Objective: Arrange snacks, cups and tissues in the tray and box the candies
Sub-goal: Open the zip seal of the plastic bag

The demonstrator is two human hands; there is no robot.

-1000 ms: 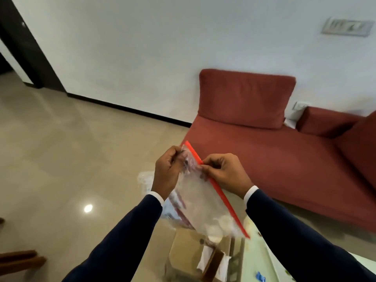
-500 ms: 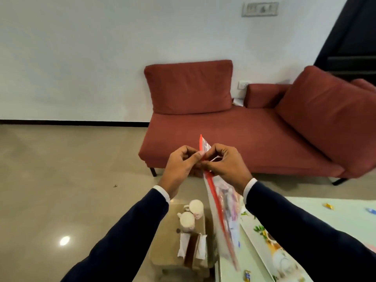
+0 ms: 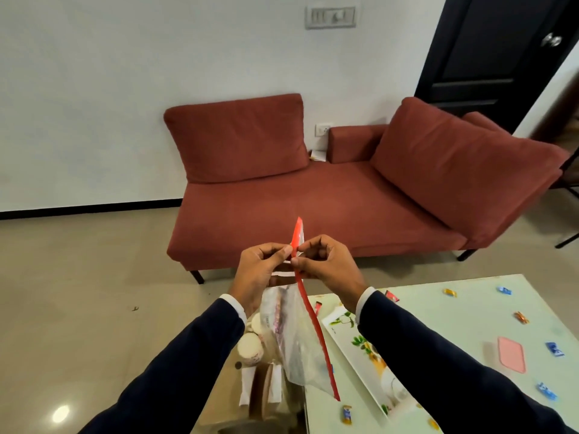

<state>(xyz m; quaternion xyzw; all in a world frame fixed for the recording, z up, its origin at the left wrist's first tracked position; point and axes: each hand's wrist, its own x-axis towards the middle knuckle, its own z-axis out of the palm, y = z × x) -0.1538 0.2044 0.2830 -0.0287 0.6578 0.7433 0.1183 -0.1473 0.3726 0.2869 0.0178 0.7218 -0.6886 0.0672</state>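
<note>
White wall, rust-red fabric sofa (image 3: 313, 195), glossy beige tile floor (image 3: 78, 292), dark door top right. Both my hands are up in front of the sofa seat, dark navy sleeves with white cuffs. My left hand (image 3: 260, 270) and right hand (image 3: 329, 264) both pinch the top of a clear plastic zip bag with a red seal strip (image 3: 300, 349), thumbs and forefingers pressed together on the strip from either side, other fingers curled. Bag hangs down between my forearms over the left edge of the pale green glass tabletop (image 3: 470, 308); film is crinkly, contents blurred, some pink and white packaging inside, print unreadable. White rectangular tray with floral print (image 3: 360, 349) lies near the tabletop's left edge, partly under my right sleeve. Small wrapped candies (image 3: 449, 292) in blue, orange and gold are scattered across the tabletop, well apart; wrapper text too small to read. Flat pink rounded-rectangle lid (image 3: 511, 353) towards the right side. Left of the table, lower down, a brown stool (image 3: 219, 396) carries two white cups (image 3: 249, 349) and white folded tissues (image 3: 247, 386).
</note>
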